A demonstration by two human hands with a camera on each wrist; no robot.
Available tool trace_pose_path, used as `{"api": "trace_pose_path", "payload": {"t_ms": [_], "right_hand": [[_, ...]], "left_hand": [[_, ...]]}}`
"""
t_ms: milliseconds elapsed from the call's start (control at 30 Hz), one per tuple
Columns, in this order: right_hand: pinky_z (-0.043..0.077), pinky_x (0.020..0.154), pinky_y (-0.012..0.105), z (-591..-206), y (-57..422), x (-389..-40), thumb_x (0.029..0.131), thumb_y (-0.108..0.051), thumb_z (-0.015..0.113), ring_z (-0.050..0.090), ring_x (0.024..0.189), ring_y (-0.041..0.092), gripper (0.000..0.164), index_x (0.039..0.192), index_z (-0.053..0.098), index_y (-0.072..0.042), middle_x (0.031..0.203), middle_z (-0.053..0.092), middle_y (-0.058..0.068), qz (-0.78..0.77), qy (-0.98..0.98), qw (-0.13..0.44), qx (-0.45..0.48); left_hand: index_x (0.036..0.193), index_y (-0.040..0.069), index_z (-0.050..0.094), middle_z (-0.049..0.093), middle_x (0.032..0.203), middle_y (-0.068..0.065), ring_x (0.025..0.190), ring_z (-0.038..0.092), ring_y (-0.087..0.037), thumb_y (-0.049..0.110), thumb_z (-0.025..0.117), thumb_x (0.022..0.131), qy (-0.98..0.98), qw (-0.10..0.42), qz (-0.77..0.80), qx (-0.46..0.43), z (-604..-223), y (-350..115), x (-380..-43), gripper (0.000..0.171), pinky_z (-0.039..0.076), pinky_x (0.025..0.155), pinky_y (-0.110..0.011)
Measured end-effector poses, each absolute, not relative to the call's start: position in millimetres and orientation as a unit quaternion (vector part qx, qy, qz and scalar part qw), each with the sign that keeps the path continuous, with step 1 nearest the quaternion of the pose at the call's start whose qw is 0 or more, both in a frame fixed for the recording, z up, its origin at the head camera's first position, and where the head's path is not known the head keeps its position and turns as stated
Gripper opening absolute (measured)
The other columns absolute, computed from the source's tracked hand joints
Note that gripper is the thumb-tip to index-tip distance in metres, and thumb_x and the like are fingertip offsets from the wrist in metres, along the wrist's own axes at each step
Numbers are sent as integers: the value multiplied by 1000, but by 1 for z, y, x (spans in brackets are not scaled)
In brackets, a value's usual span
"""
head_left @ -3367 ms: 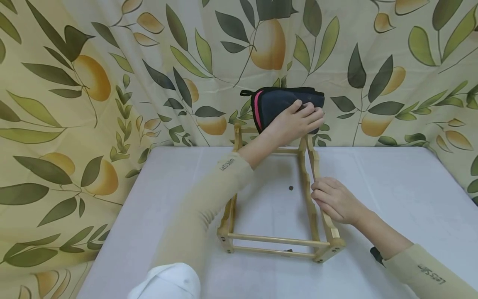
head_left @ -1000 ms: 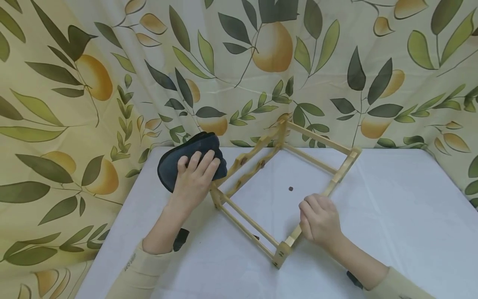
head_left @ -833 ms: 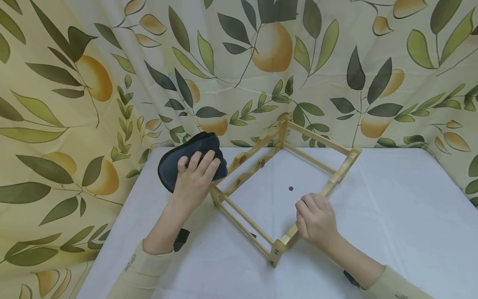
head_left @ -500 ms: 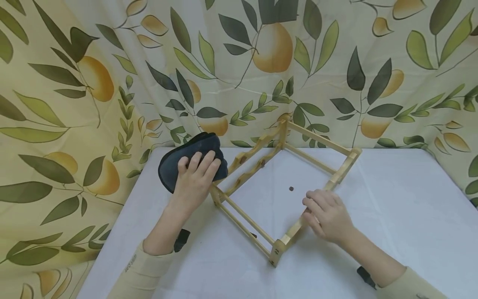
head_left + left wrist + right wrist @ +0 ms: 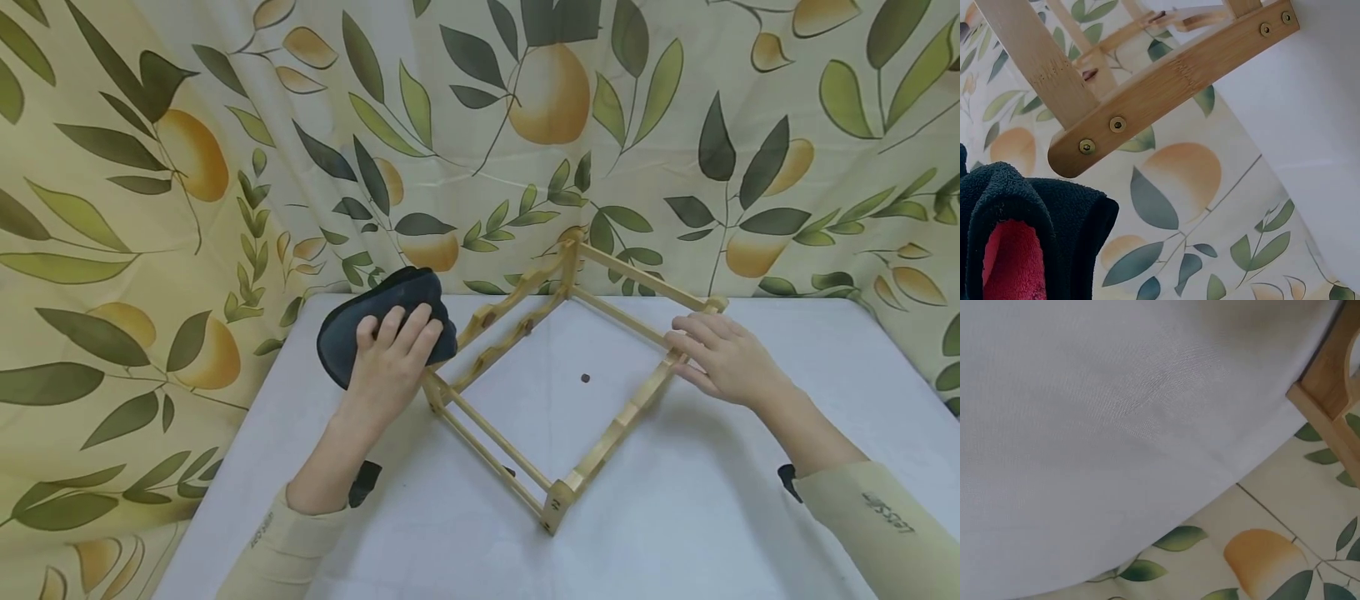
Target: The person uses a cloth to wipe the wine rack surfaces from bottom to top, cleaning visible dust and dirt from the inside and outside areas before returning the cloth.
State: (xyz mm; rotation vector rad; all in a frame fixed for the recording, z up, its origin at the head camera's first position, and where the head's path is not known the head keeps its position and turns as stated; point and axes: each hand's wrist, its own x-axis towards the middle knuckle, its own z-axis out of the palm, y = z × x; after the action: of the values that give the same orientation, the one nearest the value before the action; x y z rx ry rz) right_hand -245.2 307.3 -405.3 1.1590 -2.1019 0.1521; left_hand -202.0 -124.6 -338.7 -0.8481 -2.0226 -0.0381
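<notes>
In the head view my left hand [image 5: 386, 358] holds a dark navy fabric piece [image 5: 341, 337] with black edging and a rounded end, at the left corner of a wooden rack [image 5: 618, 425]. The left wrist view shows this fabric piece [image 5: 1075, 206] as fuzzy, with a pink inside, below the rack's bolted end [image 5: 1172, 81]. My right hand [image 5: 720, 358] is at the rack's right rail near its far corner, with fingers over the rail and thumb on its near side. The right wrist view shows part of the rack [image 5: 1325, 394], but not the hand.
The rack stands turned diagonally on a white-covered table [image 5: 810, 400]. A small dark brown bit [image 5: 585, 378] lies on the cloth within the frame, another dark bit [image 5: 510, 472] by the front bars. A fruit-patterned curtain [image 5: 480, 125] hangs behind and left.
The rack was turned from straight to diagonal, and the left hand brought the fabric piece from the rack's far end to the left corner. Lately my right hand has shifted farther along the rail.
</notes>
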Motion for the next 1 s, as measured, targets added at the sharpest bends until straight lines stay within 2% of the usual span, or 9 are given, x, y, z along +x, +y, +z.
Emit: {"api": "trace_pose_path", "payload": {"t_ms": [100,167,267,333,367,600,833,1000], "right_hand": [[10,110,24,-406,310,-250,98,-47,23,46,97,36,58,97,58,-1,102,54,19,60,-821,339,455],[20,106,28,-408,310,-252,98,-46,23,47,93,36,58,94,59,0,98,54,19,62,-817,339,462],[33,91,35,-410,309,-253,98,-45,23,47,87,34,58,90,59,0,93,54,17,69,-812,345,467],[33,79,40,-413,309,-254,98,-45,22,47,84,32,58,89,58,0,90,53,16,73,-809,351,466],[34,77,40,-414,308,-254,98,-46,22,47,84,32,58,89,58,0,90,53,16,76,-809,352,465],[35,77,42,-417,305,-256,97,-49,21,48,84,32,63,90,59,1,89,56,15,100,-809,357,456],[33,78,46,-420,303,-251,95,-52,16,48,85,33,70,87,59,3,87,55,15,100,-830,342,430],[33,75,46,-423,300,-245,95,-52,16,48,82,32,69,85,58,2,85,54,15,100,-831,352,419]], "left_hand": [[106,7,49,50,114,-11,97,40,-30,2,77,67,-819,459,-17,-344,-340,-124,-203,48,24,75,-44],[105,7,49,51,113,-11,97,40,-30,3,77,67,-818,460,-18,-344,-340,-124,-203,47,24,75,-44],[105,7,50,51,113,-11,97,41,-30,4,77,67,-818,461,-21,-343,-341,-123,-204,47,24,74,-44],[105,7,50,51,113,-11,96,41,-30,4,77,68,-818,461,-23,-343,-341,-123,-204,47,24,74,-44],[105,7,50,51,113,-11,96,41,-31,4,77,67,-818,460,-24,-344,-341,-123,-204,47,24,74,-44],[105,7,50,51,113,-11,96,41,-29,4,74,71,-817,462,-24,-344,-342,-122,-205,42,24,75,-44],[106,6,49,50,113,-11,96,40,-30,2,75,69,-818,460,-21,-344,-343,-122,-205,45,23,74,-44],[105,6,49,50,113,-11,96,39,-30,-2,72,69,-818,463,-24,-340,-344,-123,-205,44,23,74,-44]]}}
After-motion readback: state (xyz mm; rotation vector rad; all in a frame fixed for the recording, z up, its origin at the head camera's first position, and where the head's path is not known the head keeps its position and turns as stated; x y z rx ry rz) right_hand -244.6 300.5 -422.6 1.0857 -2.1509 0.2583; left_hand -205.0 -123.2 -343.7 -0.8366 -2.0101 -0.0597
